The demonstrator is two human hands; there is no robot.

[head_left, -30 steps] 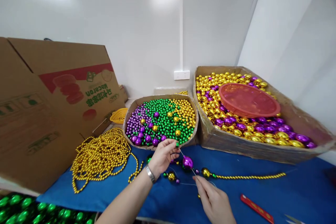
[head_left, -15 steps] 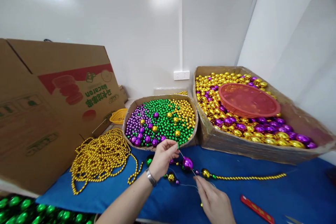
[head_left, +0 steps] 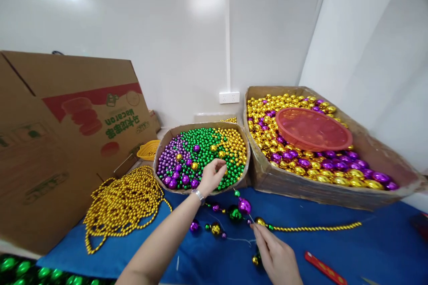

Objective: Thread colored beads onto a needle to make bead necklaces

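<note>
My right hand point(head_left: 276, 251) pinches the lower end of a thin needle point(head_left: 252, 218). On the needle are a small green bead point(head_left: 237, 193) near its upper tip and a large shiny purple bead point(head_left: 244, 206). My left hand point(head_left: 211, 177), with a metal watch point(head_left: 198, 195) on its wrist, hangs over the front of the bead box point(head_left: 155, 167). Its thumb and forefinger are bent and slightly apart, close to the green and gold beads. Beneath the hands lie strung beads, among them a large green bead point(head_left: 235, 213) and a gold bead point(head_left: 216, 230).
A heap of gold bead strands point(head_left: 125, 207) lies left on the blue cloth point(head_left: 200, 267), before a tall carton point(head_left: 80, 142). At right stands a big box point(head_left: 267, 178) of gold and purple beads with a red basin point(head_left: 314, 131). A red-handled tool point(head_left: 324, 268) lies front right.
My left hand has left the needle's upper tip and moved up over the bead box. A small green bead now shows on the needle, which my right hand still holds.
</note>
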